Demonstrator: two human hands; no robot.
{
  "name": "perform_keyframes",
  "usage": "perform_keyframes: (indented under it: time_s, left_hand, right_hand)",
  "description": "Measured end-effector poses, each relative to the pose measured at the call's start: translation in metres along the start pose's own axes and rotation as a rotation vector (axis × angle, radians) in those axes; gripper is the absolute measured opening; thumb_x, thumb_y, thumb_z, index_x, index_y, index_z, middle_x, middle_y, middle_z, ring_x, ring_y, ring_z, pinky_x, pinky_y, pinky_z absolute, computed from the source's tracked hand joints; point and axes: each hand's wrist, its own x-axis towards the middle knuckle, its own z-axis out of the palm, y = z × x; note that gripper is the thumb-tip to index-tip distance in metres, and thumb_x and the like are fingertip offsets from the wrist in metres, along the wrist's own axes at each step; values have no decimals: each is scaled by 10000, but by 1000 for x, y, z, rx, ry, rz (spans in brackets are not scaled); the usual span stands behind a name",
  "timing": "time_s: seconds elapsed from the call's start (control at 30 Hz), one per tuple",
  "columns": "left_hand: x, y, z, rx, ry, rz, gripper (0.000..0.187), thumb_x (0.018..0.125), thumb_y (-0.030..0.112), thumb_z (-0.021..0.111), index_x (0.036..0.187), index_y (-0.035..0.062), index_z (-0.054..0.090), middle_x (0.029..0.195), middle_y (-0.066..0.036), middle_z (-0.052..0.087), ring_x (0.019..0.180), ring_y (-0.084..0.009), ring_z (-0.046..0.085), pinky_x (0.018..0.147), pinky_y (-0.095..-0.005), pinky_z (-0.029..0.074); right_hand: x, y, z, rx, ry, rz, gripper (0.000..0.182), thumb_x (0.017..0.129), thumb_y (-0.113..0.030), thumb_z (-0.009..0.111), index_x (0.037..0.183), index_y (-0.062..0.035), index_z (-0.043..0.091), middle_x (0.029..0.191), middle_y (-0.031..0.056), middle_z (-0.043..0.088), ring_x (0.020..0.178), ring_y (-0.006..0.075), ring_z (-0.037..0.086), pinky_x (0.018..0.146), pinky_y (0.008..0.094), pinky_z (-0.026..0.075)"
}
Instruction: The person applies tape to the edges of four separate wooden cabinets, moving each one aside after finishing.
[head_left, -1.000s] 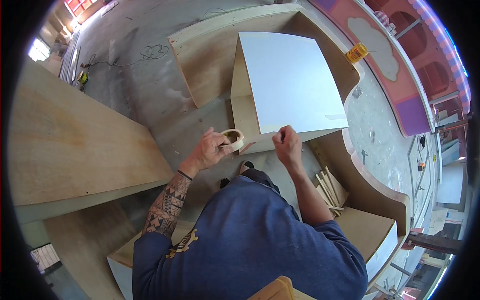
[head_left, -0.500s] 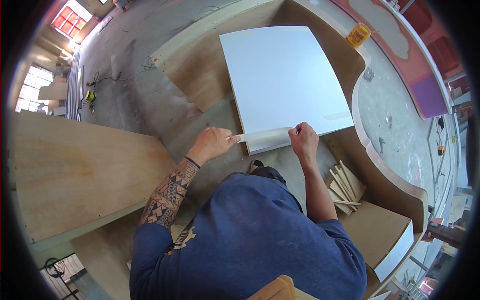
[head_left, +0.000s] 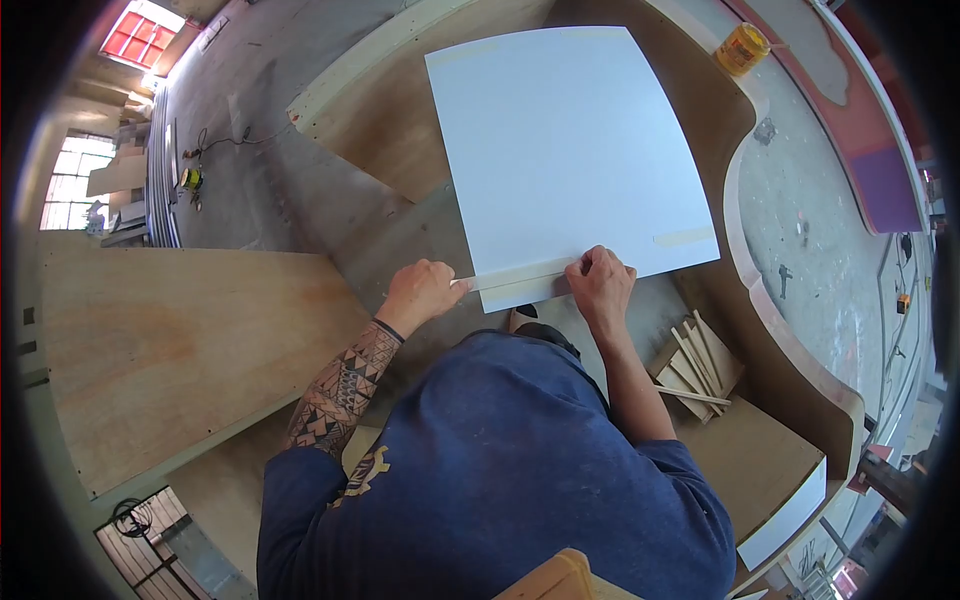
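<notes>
A pale strip of masking tape (head_left: 520, 274) is stretched between my two hands, across the near edge of a white panel (head_left: 570, 150). My left hand (head_left: 422, 295) pinches the strip's left end, just beyond the panel's left edge. At the other end, my right hand (head_left: 602, 288) grips the tape with curled fingers over the panel's near edge. Another piece of tape (head_left: 684, 237) lies flat near the panel's right corner, and faint strips show along its far edge.
A curved wooden frame (head_left: 735, 215) surrounds the panel at the back and right, with a yellow tub (head_left: 741, 50) on its rim. Several thin wood strips (head_left: 700, 358) lie at the right. A large plywood board (head_left: 190, 350) stands at the left.
Both hands still hold the tape stretched out; the right hand sits slightly nearer the left. My view has shifted a little, and the panel's near left corner now shows below the strip.
</notes>
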Motion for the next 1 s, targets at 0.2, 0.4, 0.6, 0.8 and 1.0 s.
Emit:
perform_keyframes:
  time_s: [0.2,0.4,0.6,0.8,1.0]
  left_hand:
    - [1,-3,3,-23,-8,-41,538,1017,543,653,963,32,813,923,-226,778,901,-423,767,812,-539,610]
    - [3,-7,7,-22,19,-16,559,1022,559,641,946,31,808,905,-227,776,879,-428,765,797,-544,609]
    - [7,-17,13,-48,20,43,585,1027,576,630,941,25,807,919,-244,774,891,-436,763,809,-544,607]
    - [14,-29,21,-121,2,127,596,1032,578,617,965,16,804,944,-263,771,933,-450,761,837,-544,606]
    - [17,-44,29,-206,31,253,595,1048,555,591,974,3,799,958,-267,774,943,-457,759,851,-552,604]
  right_hand:
    - [0,0,4,-1,30,-29,154,843,-220,721,832,-75,672,866,76,714,866,291,688,904,475,417]
    - [-2,-6,4,-23,30,6,149,838,-203,732,876,-73,671,894,80,714,881,289,687,933,483,421]
    - [1,3,6,150,165,144,299,884,-119,703,1167,-40,651,996,149,691,919,324,682,900,498,477]
    - [-30,-41,4,146,159,-283,357,955,-125,690,1290,-9,652,1265,214,669,1157,405,663,1042,539,519]
    - [-67,-57,50,-335,-116,-51,783,1104,-481,488,1682,14,300,1784,216,226,1662,354,212,1298,696,92]
